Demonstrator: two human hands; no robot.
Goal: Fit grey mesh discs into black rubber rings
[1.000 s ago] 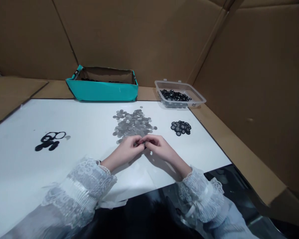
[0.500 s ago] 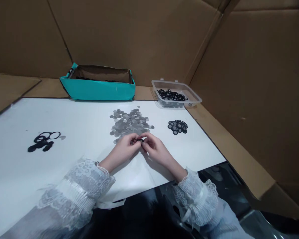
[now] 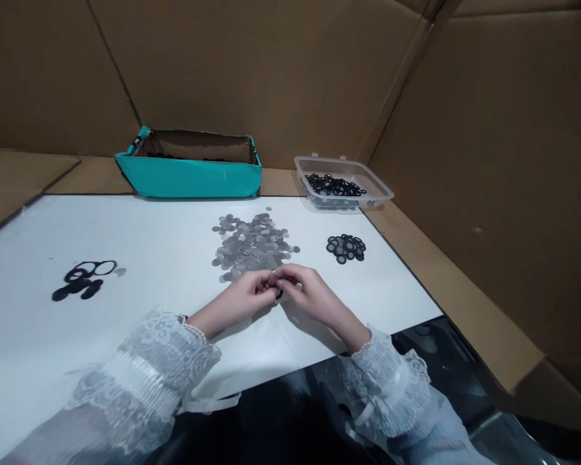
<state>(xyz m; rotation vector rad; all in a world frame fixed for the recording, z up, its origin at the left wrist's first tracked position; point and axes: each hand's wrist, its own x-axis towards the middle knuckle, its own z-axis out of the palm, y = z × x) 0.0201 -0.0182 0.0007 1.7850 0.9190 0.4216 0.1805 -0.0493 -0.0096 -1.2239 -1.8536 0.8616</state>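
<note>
My left hand [image 3: 249, 294] and my right hand [image 3: 305, 287] meet fingertip to fingertip over the white board, just in front of a heap of grey discs [image 3: 252, 242]. Between them is a small black ring [image 3: 278, 294], pinched by the left thumb and fingers. The right thumb and fingers are closed against the same ring; fingers hide most of it. Right of the heap lies a smaller pile of black-rimmed grey discs [image 3: 346, 248].
A teal-sided box [image 3: 198, 178] with dark pieces inside stands at the back. A clear plastic tray [image 3: 382, 190] of black rings is at the back right. Black discs and rings [image 3: 80, 283] lie at the left. Cardboard walls [image 3: 271, 77] enclose the back and right.
Both hands have shifted slightly down in the picture, still together. More of the black ring shows below the fingertips.
</note>
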